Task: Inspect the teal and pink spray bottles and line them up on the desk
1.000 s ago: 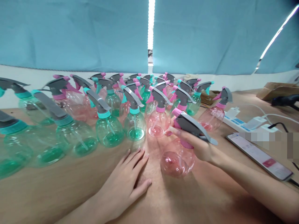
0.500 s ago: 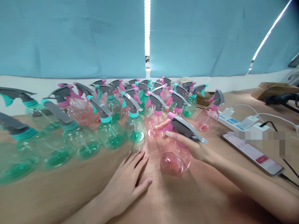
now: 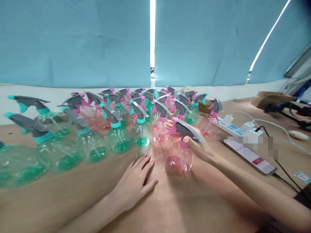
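Note:
My right hand (image 3: 200, 149) is closed round the neck of a pink spray bottle (image 3: 178, 161). Its thumb lies on the near side of the pink collar, and the fingers reach behind the neck. This bottle has a grey head with a pink nozzle and trigger, and is slightly tilted; I cannot tell if its base touches the table. My left hand (image 3: 133, 181) rests palm down on the wooden table (image 3: 150, 210), fingers spread and holding nothing. Just beyond it stand a green spray bottle (image 3: 141, 134) and another pink spray bottle (image 3: 161, 129).
Several green and pink spray bottles crowd the back and left, among them a large green one (image 3: 58, 152). A lone pink bottle (image 3: 210, 124) stands right of them. Further right are a white power strip (image 3: 230, 126) with plugs, a phone (image 3: 250, 155), cables and a cardboard box (image 3: 270, 98).
The fingers of my right hand have drawn from beside the trigger to round the bottle's neck. My left hand has stayed put. The view has turned slightly, showing more on the right.

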A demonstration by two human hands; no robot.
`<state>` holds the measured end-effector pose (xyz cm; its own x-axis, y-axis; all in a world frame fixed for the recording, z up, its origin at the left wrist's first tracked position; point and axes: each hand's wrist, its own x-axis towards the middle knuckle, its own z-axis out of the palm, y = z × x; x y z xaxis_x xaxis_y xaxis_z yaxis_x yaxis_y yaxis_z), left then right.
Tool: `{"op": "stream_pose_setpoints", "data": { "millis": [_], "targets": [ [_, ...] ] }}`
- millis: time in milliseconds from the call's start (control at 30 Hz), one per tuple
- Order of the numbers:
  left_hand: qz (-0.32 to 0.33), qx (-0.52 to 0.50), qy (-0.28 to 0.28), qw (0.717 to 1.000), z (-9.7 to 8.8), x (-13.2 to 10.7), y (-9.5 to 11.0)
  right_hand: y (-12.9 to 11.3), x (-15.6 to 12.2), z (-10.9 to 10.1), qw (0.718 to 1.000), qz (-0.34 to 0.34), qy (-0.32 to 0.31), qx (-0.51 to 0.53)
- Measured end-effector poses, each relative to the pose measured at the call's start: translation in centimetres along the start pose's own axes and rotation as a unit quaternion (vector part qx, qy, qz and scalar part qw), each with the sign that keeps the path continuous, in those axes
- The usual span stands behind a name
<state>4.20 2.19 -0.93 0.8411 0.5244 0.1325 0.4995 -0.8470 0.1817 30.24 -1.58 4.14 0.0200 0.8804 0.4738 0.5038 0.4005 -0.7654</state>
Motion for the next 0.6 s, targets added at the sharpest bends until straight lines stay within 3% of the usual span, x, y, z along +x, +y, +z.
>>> {"op": "stream_pose_setpoints", "data": {
  "millis": [300,600],
  "targets": [
    [0.021,-0.011,0.056,0.998,0.8,0.1,-0.6,-1.5,-1.4,-1.1,0.998,0.044,-0.039,0.004],
    [0.033,-0.026,0.087,0.995,0.8,0.9,0.4,-1.7,-3.2,-1.4,0.995,0.073,-0.001,-0.061]
  ]
}}
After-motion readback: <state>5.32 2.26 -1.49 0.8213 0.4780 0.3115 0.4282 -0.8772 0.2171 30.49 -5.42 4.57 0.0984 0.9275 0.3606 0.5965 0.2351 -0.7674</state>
